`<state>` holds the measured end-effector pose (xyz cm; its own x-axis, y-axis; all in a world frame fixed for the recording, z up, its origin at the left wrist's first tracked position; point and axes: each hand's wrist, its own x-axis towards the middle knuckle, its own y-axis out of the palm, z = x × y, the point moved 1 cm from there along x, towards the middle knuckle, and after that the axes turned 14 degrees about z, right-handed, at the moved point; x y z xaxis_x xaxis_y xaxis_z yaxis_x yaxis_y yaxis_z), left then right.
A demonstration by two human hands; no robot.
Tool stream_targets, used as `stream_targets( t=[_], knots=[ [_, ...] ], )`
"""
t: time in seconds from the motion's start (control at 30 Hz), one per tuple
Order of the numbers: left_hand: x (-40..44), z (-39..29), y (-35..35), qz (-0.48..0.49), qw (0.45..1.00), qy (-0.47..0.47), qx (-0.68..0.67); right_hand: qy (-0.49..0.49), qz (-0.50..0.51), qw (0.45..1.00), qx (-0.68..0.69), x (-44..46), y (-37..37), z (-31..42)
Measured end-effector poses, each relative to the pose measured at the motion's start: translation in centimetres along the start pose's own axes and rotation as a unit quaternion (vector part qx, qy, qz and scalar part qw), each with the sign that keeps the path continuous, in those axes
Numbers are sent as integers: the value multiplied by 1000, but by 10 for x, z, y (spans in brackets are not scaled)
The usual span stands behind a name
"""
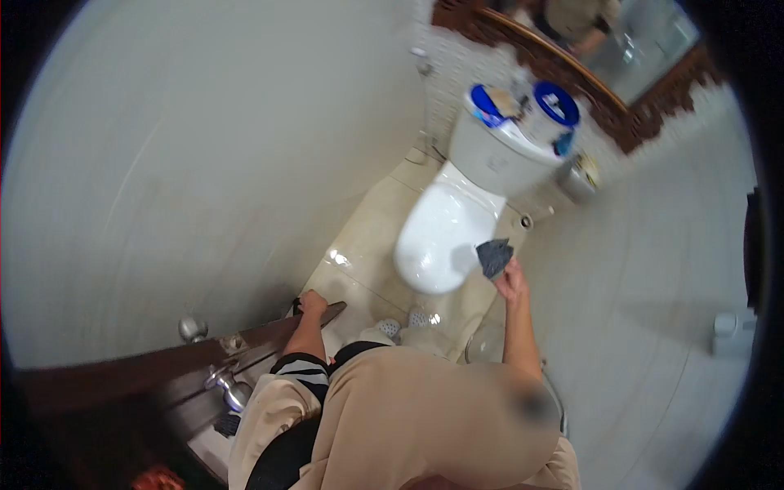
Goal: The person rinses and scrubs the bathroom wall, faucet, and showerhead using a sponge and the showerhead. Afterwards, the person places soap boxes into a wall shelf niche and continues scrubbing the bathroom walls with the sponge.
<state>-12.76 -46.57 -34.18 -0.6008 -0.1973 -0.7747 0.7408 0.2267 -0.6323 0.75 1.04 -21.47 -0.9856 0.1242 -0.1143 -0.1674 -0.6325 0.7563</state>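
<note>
In my right hand (513, 282) is a dark grey cloth (494, 257), bunched up and raised beside the white toilet (445, 233), whose lid is down. My left hand (312, 302) is closed beside the edge of the brown wooden door (282, 324). Something dark shows at its fingers, too small to make out. Round metal knobs sit on both faces of the door, one of them the near knob (237, 395).
On the toilet tank (498, 151) stand a blue-lidded tub (556, 104) and other small items. A carved-frame mirror (572, 61) hangs above. At the right are a metal bin (580, 178) and a wall dispenser (733, 335). The tiled floor (355, 245) looks shiny.
</note>
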Motion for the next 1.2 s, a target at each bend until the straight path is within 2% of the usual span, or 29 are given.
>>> stream_targets(
  t=[0.07, 0.13, 0.17, 0.2, 0.23, 0.27, 0.33, 0.4, 0.53, 0.6, 0.63, 0.77, 0.83, 0.87, 0.93, 1.1, 1.17, 1.2],
  knots=[
    [8, -1, 5, -3, 999, -10, -40, 48, 52, 997, -2, 20, -7, -17],
    [17, 8, 19, 28, 999, 19, -24, 73, 94, 993, -4, 25, -3, -9],
    [5, 8, 20, 25, 999, 3, -41, 88, 116, 989, -11, 24, 4, -2],
    [-21, -2, 12, -8, 1000, 15, 2, 106, 130, 986, -8, 22, 5, 6],
    [-35, -6, 9, -37, 998, 29, 45, 113, 97, 989, 19, 20, 5, 15],
    [-37, -4, 14, -33, 999, 15, 33, 119, 59, 990, 44, 21, 1, 21],
    [-40, -3, 30, 47, 956, 11, 288, 137, 48, 988, 53, 25, -11, 22],
    [-33, 2, 54, 46, 946, 8, 322, 145, 35, 987, 62, 31, -18, 23],
    [-21, 14, 91, 4, 922, 20, 386, 171, 91, 978, 74, 49, 14, 8],
    [-33, 11, 95, 36, 927, 15, 372, 195, 140, 967, 81, 58, 34, 3],
    [-36, 11, 99, 67, 929, 16, 364, 200, 144, 966, 80, 61, 39, 2],
    [-57, 8, 120, 85, 943, -6, 320, 222, 151, 959, 86, 71, 43, -1],
    [-68, 6, 125, 134, 961, -44, 237, 215, 126, 962, 112, 82, 33, -7],
    [-81, 5, 126, 136, 962, -46, 232, 211, 134, 961, 118, 86, 36, -8],
    [-101, 4, 130, 102, 976, -118, 154, 224, 143, 955, 131, 94, 47, -11],
    [-96, 21, 174, 148, 966, -171, 123, 298, 181, 928, 130, 124, 98, -34],
    [-133, 17, 159, 175, 959, -167, 149, 323, 198, 919, 111, 135, 123, -46],
    [-130, 22, 164, 226, 950, -206, 69, 346, 213, 907, 109, 137, 142, -50]
  ],
)
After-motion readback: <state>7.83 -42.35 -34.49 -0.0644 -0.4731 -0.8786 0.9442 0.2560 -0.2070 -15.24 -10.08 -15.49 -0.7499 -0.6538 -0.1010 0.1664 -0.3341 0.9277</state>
